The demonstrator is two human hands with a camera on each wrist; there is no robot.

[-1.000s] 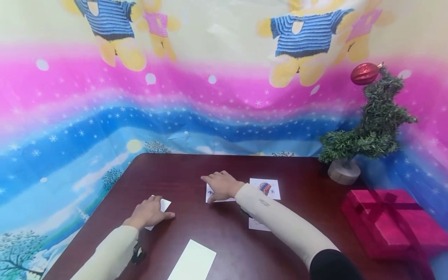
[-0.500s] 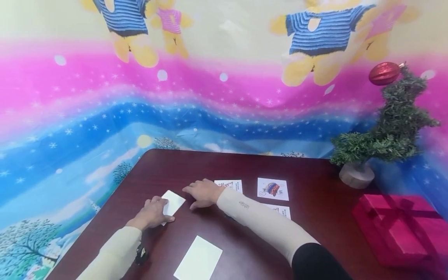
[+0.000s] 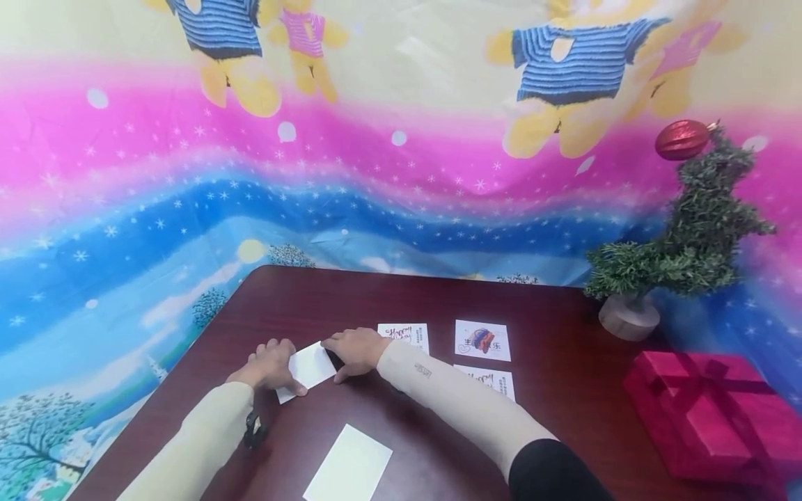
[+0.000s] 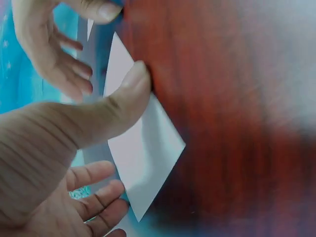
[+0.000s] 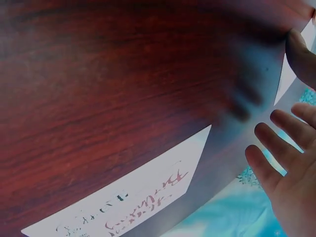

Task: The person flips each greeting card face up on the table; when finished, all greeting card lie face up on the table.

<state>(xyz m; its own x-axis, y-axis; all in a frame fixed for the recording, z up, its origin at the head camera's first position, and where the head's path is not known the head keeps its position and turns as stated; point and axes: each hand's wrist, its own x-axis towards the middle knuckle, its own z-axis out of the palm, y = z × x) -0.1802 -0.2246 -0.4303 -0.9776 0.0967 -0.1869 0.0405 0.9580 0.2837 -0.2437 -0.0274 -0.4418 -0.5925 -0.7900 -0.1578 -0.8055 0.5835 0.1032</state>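
Observation:
In the head view, a blank white card (image 3: 313, 367) lies at an angle near the table's left side. My left hand (image 3: 269, 365) holds its left end, with the thumb across its face in the left wrist view and the other fingers along the opposite edge. At the card's right corner is my right hand (image 3: 356, 351), its fingers extended and spread in the right wrist view. Just beyond that hand lies a card with "Happy Birthday" lettering (image 3: 416, 337). A second blank white card (image 3: 351, 463) rests nearer the front.
Two more printed cards lie to the right: one with a colourful drawing (image 3: 495, 341), another lettered (image 3: 500, 383) and partly under the right forearm. A red gift box (image 3: 708, 410) and a small artificial tree (image 3: 702, 236) on a wooden base stand at the right. A printed cloth hangs behind the table.
My right hand has moved left from the lettered card to the blank card's corner, uncovering the lettered card. The blank card at my left hand has shifted right and turned.

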